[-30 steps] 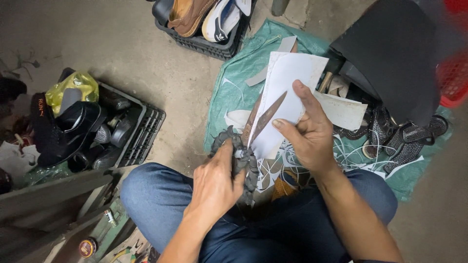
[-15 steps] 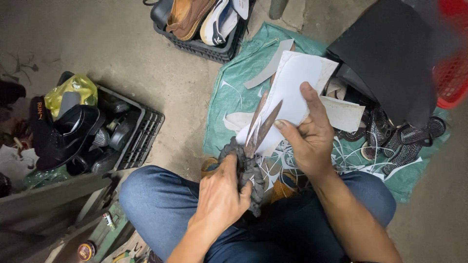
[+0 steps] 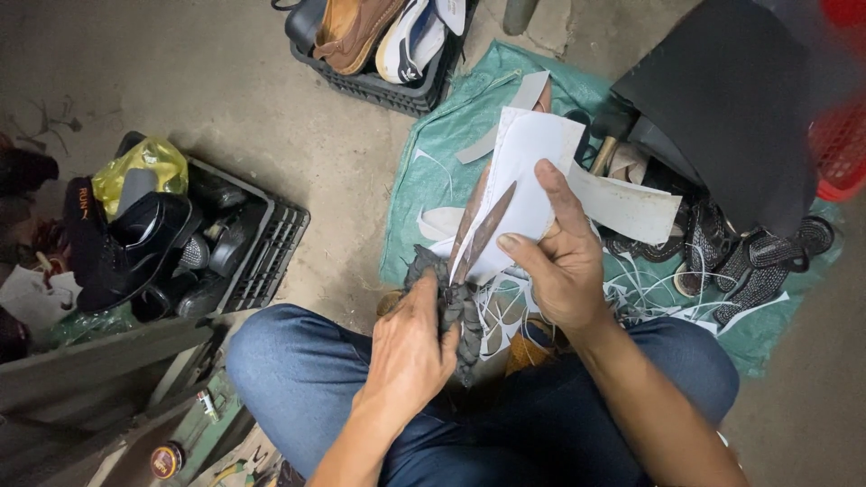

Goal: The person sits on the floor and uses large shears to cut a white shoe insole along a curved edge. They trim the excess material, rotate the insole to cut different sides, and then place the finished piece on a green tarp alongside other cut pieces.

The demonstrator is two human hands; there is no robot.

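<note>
Left hand (image 3: 410,347) gripped the cloth-wrapped scissors (image 3: 469,261), blades parted and running up-right into the white sheet (image 3: 523,171), which the right hand (image 3: 559,261) pinched just right of the blades, nearer hand to it.

Bare concrete floor (image 3: 225,81) open up-left, a clear lane between the two crates. Left blocked by crate of black shoes (image 3: 262,248); top by shoe crate (image 3: 379,86). Right crowded: black sheet (image 3: 731,117), red basket (image 3: 843,149), sandals (image 3: 749,257). Green tarp (image 3: 433,153) littered with white offcuts (image 3: 631,289). Knees box in the near side; bare floor far right.
</note>
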